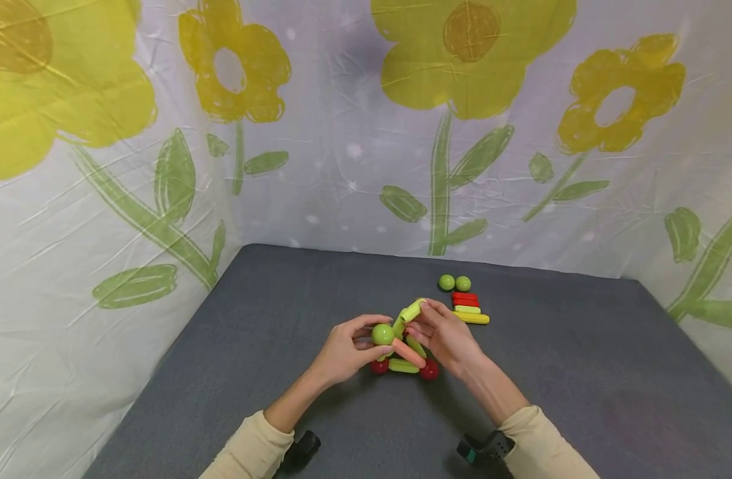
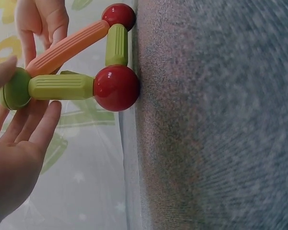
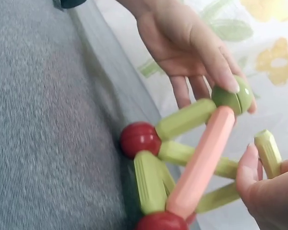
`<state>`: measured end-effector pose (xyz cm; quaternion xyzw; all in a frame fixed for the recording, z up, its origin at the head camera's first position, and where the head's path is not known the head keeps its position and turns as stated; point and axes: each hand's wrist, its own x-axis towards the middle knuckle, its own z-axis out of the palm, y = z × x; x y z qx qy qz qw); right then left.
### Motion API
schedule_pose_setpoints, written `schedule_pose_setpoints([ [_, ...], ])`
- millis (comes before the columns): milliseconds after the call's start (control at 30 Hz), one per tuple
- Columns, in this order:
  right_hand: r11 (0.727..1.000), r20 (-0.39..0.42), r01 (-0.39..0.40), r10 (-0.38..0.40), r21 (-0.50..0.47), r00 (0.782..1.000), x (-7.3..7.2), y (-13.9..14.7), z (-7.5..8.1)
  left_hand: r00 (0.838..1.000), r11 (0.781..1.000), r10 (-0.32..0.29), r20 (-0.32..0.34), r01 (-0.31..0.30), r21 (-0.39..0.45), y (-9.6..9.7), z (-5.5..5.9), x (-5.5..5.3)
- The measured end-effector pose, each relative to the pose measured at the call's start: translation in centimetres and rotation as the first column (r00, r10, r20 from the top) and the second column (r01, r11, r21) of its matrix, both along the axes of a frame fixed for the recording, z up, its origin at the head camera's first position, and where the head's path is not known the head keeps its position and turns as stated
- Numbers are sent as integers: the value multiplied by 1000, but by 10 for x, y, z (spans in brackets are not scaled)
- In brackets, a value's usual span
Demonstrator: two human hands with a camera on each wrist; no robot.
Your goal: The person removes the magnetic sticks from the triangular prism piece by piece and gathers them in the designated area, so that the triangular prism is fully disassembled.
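A small frame of toy building sticks and balls stands on the dark table. Red balls (image 1: 429, 369) form its base, joined by a yellow-green stick (image 2: 117, 45). An orange stick (image 3: 201, 163) slants up from one red ball to a green ball (image 1: 382, 334) at the top. My left hand (image 1: 348, 349) grips this green ball between thumb and fingers. My right hand (image 1: 449, 337) pinches a loose-ended yellow-green stick (image 3: 268, 152) beside the ball, with a gap between them in the right wrist view. The far base is partly hidden behind sticks and fingers.
Behind my right hand lie two green balls (image 1: 446, 283), red sticks (image 1: 465, 299), a pale green stick (image 1: 467, 309) and a yellow stick (image 1: 472, 319). The grey table (image 1: 252, 319) ends at a flowered cloth (image 1: 336, 173). Black bands (image 1: 488, 449) sit at both wrists.
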<state>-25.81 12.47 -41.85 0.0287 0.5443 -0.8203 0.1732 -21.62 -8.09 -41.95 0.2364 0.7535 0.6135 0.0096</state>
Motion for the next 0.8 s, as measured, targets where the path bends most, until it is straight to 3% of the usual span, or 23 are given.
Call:
schedule_pose_setpoints([
  [300, 996, -6, 90, -90, 17, 996, -6, 26, -4, 999, 1000, 9, -32, -9, 9, 0, 1, 0],
  [800, 977, 62, 202, -206, 75, 977, -6, 88, -25, 998, 999, 35, -57, -36, -5, 1, 5, 3],
])
